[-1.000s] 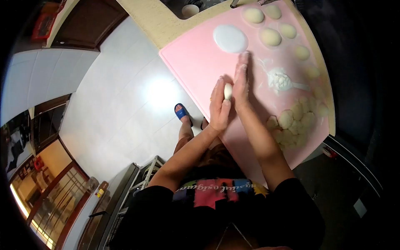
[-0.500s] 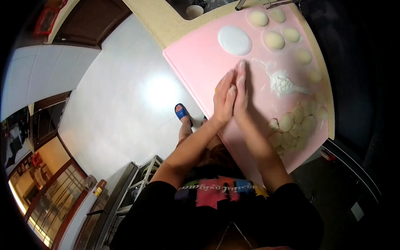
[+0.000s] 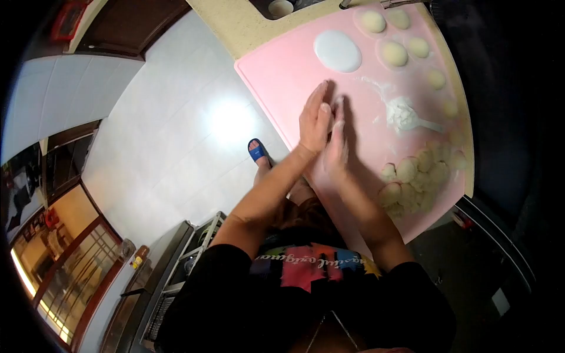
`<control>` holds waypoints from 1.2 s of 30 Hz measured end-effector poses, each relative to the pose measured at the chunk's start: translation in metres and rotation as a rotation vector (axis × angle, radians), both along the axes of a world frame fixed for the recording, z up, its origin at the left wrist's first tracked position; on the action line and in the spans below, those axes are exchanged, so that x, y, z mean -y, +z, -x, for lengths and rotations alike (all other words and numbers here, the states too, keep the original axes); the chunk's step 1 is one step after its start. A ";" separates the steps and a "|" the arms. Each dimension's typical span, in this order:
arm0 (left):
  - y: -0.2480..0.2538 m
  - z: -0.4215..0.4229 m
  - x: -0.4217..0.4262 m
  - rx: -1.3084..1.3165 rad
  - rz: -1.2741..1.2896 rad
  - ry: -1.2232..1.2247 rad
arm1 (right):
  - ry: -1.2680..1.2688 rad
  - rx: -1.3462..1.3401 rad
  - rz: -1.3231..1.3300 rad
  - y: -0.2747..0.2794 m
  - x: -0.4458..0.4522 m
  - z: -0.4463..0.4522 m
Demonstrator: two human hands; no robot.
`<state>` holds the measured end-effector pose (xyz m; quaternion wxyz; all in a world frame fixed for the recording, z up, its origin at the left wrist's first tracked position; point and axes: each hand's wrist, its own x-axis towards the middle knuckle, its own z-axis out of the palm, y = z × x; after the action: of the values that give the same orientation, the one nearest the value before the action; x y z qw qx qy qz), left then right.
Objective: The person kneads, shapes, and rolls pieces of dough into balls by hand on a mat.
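Note:
My left hand (image 3: 315, 122) and my right hand (image 3: 336, 141) are held palm to palm over the pink mat (image 3: 276, 76), fingers stretched out flat. The left fingertips reach a little farther forward than the right ones. Whatever may be between the palms is hidden. White powder dusts the right fingers. To the right of my hands lies a heap of flour (image 3: 401, 113) with a pale spoon-like handle (image 3: 429, 125) sticking out. Several small dough pieces (image 3: 406, 169) are grouped at the lower right of the mat.
Several smooth, round dough balls (image 3: 395, 54) sit spaced along the mat's far right. A white oval disc (image 3: 337, 52) lies beyond my hands. Farther back is a sink edge with a small bowl (image 3: 281, 8). A metal rack (image 3: 188, 253) stands at the lower left.
My palms have slid against each other: the left hand is farther forward, the right has drawn back, and a gap shows between the fingertips. The dough pieces stay in place.

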<state>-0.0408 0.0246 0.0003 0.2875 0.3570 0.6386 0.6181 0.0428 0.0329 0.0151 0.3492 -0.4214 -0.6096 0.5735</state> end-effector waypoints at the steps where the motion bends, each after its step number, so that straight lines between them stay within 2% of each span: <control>1: 0.000 0.004 0.002 0.004 -0.004 -0.001 | 0.022 0.044 -0.031 0.001 0.011 -0.007; 4: -0.002 0.016 0.008 0.078 -0.040 -0.005 | 0.096 0.268 -0.245 -0.009 -0.020 -0.028; 7: -0.012 0.005 0.030 -0.078 0.053 -0.047 | 0.208 0.578 -0.785 -0.008 -0.101 -0.017; 9: -0.006 0.005 0.030 -0.131 0.033 -0.093 | 0.329 0.794 -0.880 -0.011 -0.135 -0.003; 11: 0.006 0.003 0.029 -0.418 0.127 -0.177 | 0.391 0.877 -0.876 -0.016 -0.132 -0.008; 13: 0.012 0.001 0.025 -0.418 0.154 -0.189 | 0.456 0.962 -0.870 -0.023 -0.124 -0.015; 16: 0.016 0.001 0.023 -0.516 0.203 -0.337 | 0.509 1.090 -0.829 -0.027 -0.083 -0.049; 19: 0.019 -0.001 0.026 -0.666 0.154 -0.360 | 0.516 1.067 -0.727 -0.011 -0.044 -0.080; 23: 0.013 -0.003 0.026 -0.547 0.206 -0.283 | 0.579 0.976 -0.681 0.000 -0.014 -0.105; 25: 0.014 0.001 0.022 -0.257 0.260 -0.226 | 0.574 0.923 -0.676 0.000 -0.013 -0.110; 27: 0.007 0.002 0.019 -0.222 0.190 -0.192 | 0.359 0.733 -0.605 0.003 -0.015 -0.116; 28: 0.004 -0.001 0.017 -0.143 0.173 -0.141 | 0.356 0.730 -0.604 0.003 -0.015 -0.116; 30: 0.002 -0.009 0.008 -0.069 0.056 -0.107 | -0.078 0.406 0.012 0.008 -0.008 -0.111; 31: 0.000 -0.015 0.005 -0.069 0.058 -0.113 | -0.083 0.406 0.016 0.001 -0.010 -0.113; 33: 0.018 -0.026 -0.007 -0.183 0.126 -0.217 | -0.169 0.216 -0.043 -0.022 -0.025 -0.120; 36: 0.003 -0.034 -0.020 -0.314 0.152 -0.290 | -0.179 0.205 -0.020 -0.031 -0.034 -0.122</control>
<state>-0.0063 0.0444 0.0038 0.2966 0.5141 0.6623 0.4572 0.1652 0.0670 -0.0162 0.3391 -0.5270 -0.6077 0.4878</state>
